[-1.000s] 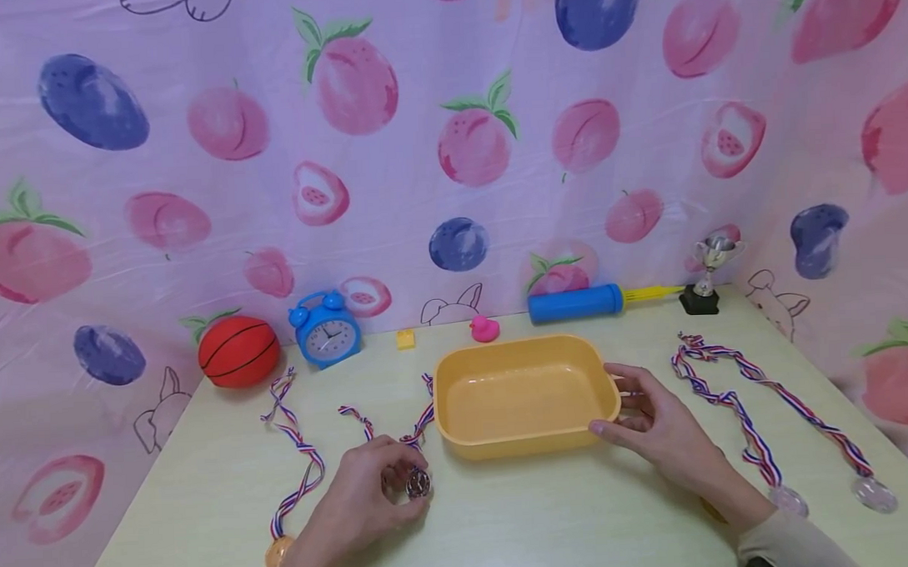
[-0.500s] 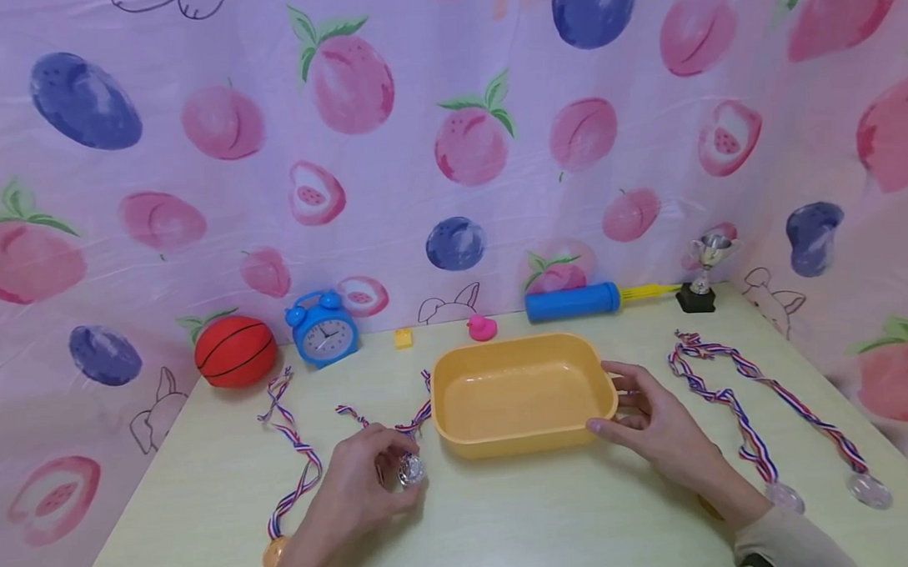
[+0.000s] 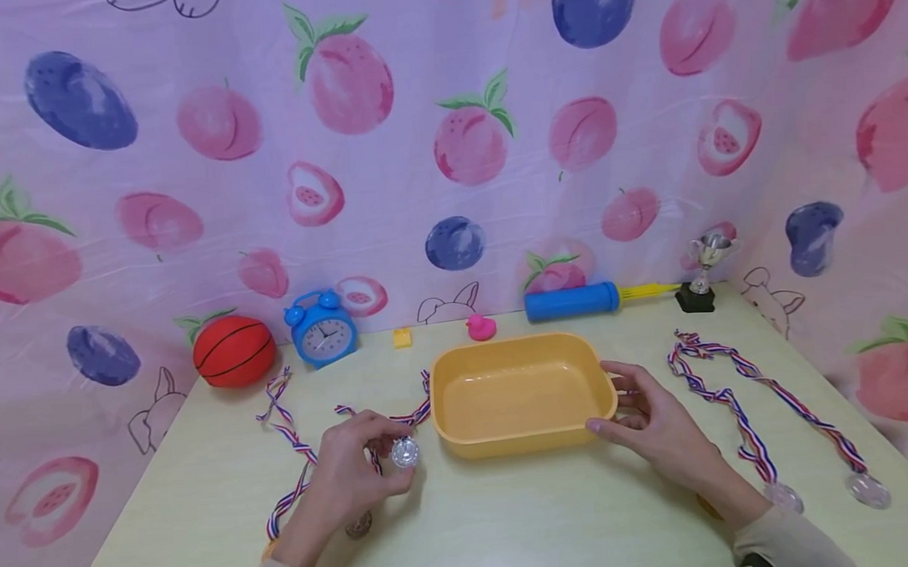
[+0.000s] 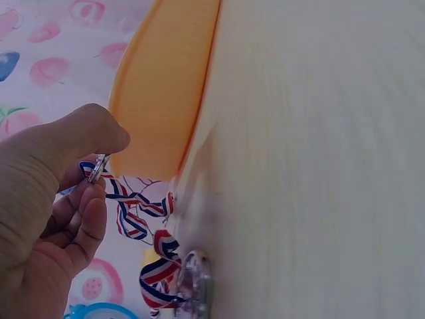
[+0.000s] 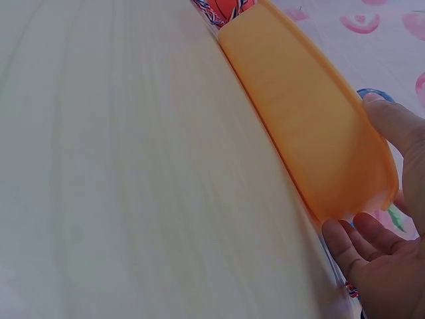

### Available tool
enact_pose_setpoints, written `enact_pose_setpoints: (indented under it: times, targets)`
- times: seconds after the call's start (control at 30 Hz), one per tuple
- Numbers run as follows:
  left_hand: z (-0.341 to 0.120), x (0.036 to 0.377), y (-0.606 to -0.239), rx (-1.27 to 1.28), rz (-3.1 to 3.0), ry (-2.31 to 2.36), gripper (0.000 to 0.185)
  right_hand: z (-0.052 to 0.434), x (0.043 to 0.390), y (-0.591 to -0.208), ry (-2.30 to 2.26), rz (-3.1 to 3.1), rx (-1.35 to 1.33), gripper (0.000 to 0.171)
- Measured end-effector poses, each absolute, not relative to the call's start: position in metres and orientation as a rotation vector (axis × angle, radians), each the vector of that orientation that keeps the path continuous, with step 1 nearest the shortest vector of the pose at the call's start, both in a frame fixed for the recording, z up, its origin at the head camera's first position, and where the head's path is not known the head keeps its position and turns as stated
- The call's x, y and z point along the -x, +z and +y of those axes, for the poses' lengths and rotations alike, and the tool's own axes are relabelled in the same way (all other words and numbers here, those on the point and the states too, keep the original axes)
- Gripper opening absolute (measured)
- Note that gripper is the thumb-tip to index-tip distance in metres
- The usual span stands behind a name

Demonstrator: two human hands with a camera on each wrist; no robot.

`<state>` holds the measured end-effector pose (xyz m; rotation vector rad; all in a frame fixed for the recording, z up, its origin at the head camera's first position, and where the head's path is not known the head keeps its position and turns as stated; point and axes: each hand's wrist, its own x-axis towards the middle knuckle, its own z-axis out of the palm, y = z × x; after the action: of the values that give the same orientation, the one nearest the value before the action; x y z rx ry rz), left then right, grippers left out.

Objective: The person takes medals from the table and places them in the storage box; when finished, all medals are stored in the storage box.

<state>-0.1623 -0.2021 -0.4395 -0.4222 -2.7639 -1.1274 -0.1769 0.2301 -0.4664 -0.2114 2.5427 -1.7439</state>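
Between thumb and fingers, my left hand pinches a silver medal, raised off the table left of the yellow tray. Its striped ribbon trails toward the tray's left end. Below that hand another medal lies on the table, partly covered by the wrist; its ribbon shows in the left wrist view. My right hand grips the tray's right end, thumb at the front rim and fingers round the side. The tray's inside is bare.
A ribboned medal lies left, partly behind my forearm; clear-looking medals lie right. Along the back stand a red basketball, blue alarm clock, yellow block, pink duck, blue pump and trophy.
My left hand has lifted the silver medal up and slightly left, turning its face to the head camera. The other medal below has come into view. The right hand and tray stay put.
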Motion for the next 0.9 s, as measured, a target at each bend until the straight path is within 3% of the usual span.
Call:
enact_pose_setpoints:
  times: [0.3, 0.9]
  targets:
    - [-0.204, 0.176, -0.421, 0.565, -2.581, -1.006, 0.045, 0.232, 0.177, -0.467, -1.753, 2.542, 0.231, 0.092]
    - [-0.187, 0.204, -0.377, 0.577, -2.461, -0.947, 0.046, 0.233, 0.179, -0.471, -1.78, 2.527, 0.251, 0.092]
